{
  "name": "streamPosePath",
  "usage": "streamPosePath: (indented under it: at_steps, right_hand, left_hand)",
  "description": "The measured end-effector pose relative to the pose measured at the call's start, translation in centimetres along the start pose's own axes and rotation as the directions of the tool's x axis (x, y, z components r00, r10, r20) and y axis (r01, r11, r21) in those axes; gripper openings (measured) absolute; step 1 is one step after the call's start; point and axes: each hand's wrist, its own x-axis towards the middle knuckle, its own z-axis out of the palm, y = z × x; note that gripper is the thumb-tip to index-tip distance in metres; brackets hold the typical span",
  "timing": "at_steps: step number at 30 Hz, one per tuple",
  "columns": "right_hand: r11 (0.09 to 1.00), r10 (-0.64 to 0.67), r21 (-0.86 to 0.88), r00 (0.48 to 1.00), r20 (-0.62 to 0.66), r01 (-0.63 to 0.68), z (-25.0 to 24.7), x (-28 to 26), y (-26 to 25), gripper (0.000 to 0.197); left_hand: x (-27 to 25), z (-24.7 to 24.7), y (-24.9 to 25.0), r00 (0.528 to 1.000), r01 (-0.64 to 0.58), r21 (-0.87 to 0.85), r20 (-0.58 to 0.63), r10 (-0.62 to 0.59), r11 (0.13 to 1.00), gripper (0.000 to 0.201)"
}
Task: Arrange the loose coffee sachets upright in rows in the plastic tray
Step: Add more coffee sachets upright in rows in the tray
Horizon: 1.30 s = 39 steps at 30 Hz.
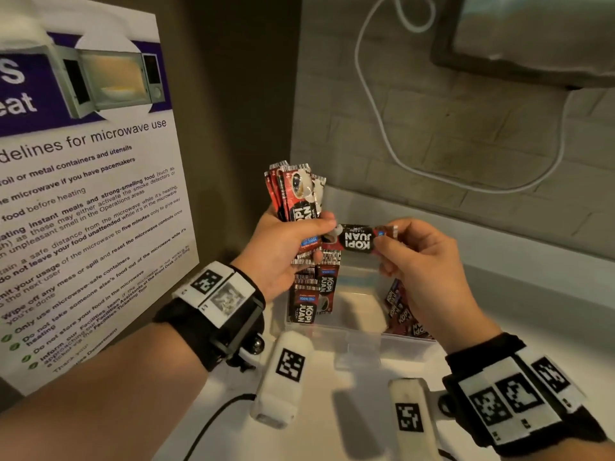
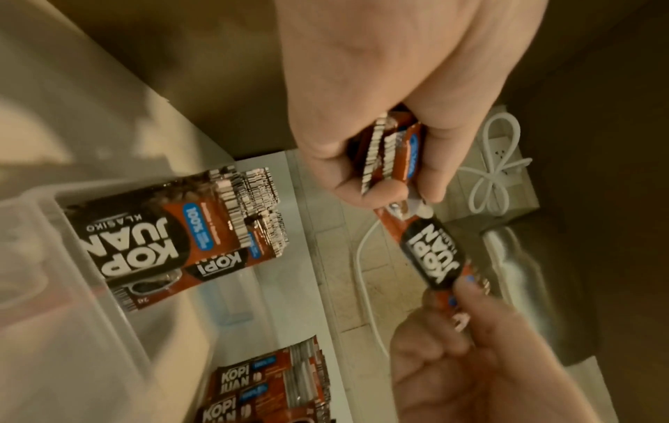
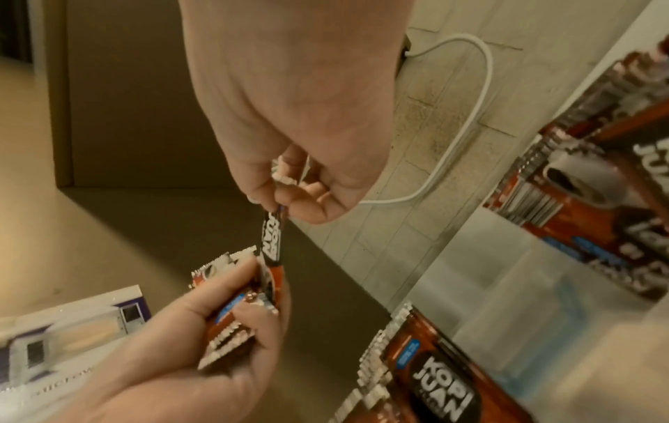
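Grey tiled wall and a laminated microwave-guidelines poster back the white desk, which carries a clear rectangular plastic tray.

Step in hand, as judged: collecting loose sachets into a bundle above the tray. The left hand has its grip clamped round an upright bundle of red-and-black foil coffee sachets. The right hand pinches one end of a single horizontal red-and-black sachet; its other end touches the left thumb.

Next move calls for turning that sachet upright and aligning it with the bundle.

Tray contents: one standing row at the left wall, a leaning group at the right, bare floor between.
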Motion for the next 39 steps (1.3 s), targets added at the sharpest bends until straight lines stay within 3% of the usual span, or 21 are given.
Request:
streamPosePath:
  at_steps: [4, 8, 12, 15, 17, 20, 22, 28, 39]
  right_hand:
    - [0.958, 0.093, 0.271, 0.995, 0.02, -0.095, 1.0, 0.1, -0.1, 0.006]
    - [0.948, 0.133, 0.293, 0.991, 0.002, -0.128, 1.6, 0.1, 0.5, 0.011]
    - [0.974, 0.199, 0.149, 0.964, -0.177, -0.174, 0.8, 0.8, 2.1, 0.019]
    - [0.919, 0.365, -0.108, 0.922, -0.13, -0.38, 1.0, 0.4, 4.2, 0.022]
    - [0.849, 0.493, -0.158, 0.864, -0.106, -0.504, 1.7, -0.1, 5.6, 0.016]
    - [0.793, 0.58, -0.166, 0.81, -0.087, -0.586, 2.4, -0.1, 7.0, 0.021]
    - [0.78, 0.598, -0.173, 0.798, -0.071, -0.601, 2.7, 0.2, 7.4, 0.024]
    - [0.77, 0.605, -0.172, 0.789, -0.108, -0.614, 3.1, 1.3, 8.1, 0.023]
    - [0.784, 0.581, -0.193, 0.807, -0.106, -0.59, 2.9, 1.2, 9.5, 0.025]
  left_hand:
    - [-0.1, 1.0, -1.6, 0.999, -0.008, -0.051, -0.033, 0.006, 0.999, 0.047]
    - [0.2, 1.3, -2.1, 0.998, -0.01, -0.076, -0.067, 0.005, 0.997, 0.045]
    - [0.7, 0.0, -0.8, 0.985, -0.062, -0.09, -0.169, 0.046, 0.994, 0.04]
    - [0.9, -1.5, 0.0, 0.974, -0.06, -0.108, -0.222, 0.035, 0.992, 0.032]
    - [0.9, -2.2, 0.2, 0.972, -0.056, -0.102, -0.231, 0.031, 0.993, 0.027]
    - [0.5, -2.7, -0.1, 0.973, -0.038, -0.071, -0.231, 0.021, 0.997, 0.01]
    - [0.2, -2.7, -0.2, 0.971, -0.024, -0.067, -0.238, 0.007, 0.997, 0.006]
    - [-0.2, -2.7, -0.2, 0.973, 0.057, -0.072, -0.22, -0.071, 0.996, 0.018]
    - [-0.4, -2.5, 0.0, 0.975, 0.176, -0.104, -0.119, -0.188, 0.979, 0.009]
